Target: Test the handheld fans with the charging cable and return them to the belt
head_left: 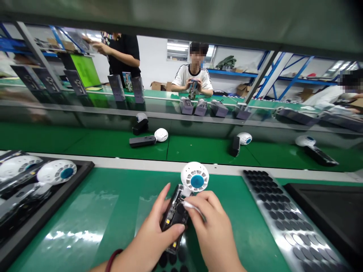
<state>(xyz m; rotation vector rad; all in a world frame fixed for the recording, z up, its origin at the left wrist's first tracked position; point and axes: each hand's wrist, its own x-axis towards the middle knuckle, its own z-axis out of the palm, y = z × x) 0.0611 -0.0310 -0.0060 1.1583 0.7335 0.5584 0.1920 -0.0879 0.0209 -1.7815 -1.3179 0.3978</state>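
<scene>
- The left hand (159, 226) grasps the fan (177, 202) by its dark body, thumb laid across the front and fingers behind the far side.
- The right hand (212, 223) pinches a slim white piece (193, 207) between thumb and forefinger; what it is cannot be told.
- The fan lies between the two hands, tilted, its white head with the blue centre pointing away, just beyond the right hand's fingertips.
- A black disc (180, 209) shows on the fan's body, just left of the right fingertips; whether the white piece touches it is unclear.
- A dark red band (113, 260) circles the left wrist.
- Below the hands, partly hidden by them, more black discs (172, 259) show near the table (124, 196).
- Right of the right hand, well apart, a sheet (283, 231) bears rows of dark discs; farther right is a black tray (289, 187).
- Left of the left hand, well apart, a dark-rimmed tray (70, 189) holds other fans, one white head (56, 172) nearest its rim.
- Beyond both hands, four fans lie along a green strip (198, 149).
- Farther beyond, boxes (116, 87) stand upright ahead of the left hand, and others lie ahead of the right.
- Past those, a seated co-worker (184, 75) holds a box (193, 90) in two hands.
</scene>
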